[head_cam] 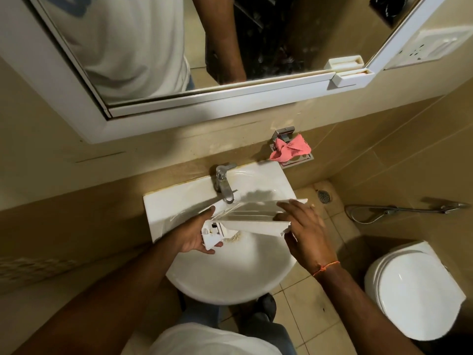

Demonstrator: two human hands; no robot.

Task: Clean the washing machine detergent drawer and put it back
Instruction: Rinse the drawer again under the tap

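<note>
White plastic ribbed detergent drawer (252,218) held over white ceramic basin (230,275): left hand (197,235) grips 9 o'clock end, right hand (302,226) 3 o'clock end. Rinse step; next likely chrome tap (224,181), 12 o'clock, opened.

Warm, dim indoor light tints the beige tiled walls (399,160) yellowish. The glossy white ceramic washbasin (230,275) is the brightest area, with soft glare near the chrome tap (224,184), which casts a shadow into the bowl. Wide-angle distortion bends the white-framed mirror (179,103) and edges. Detail is soft; the corners darken.
</note>
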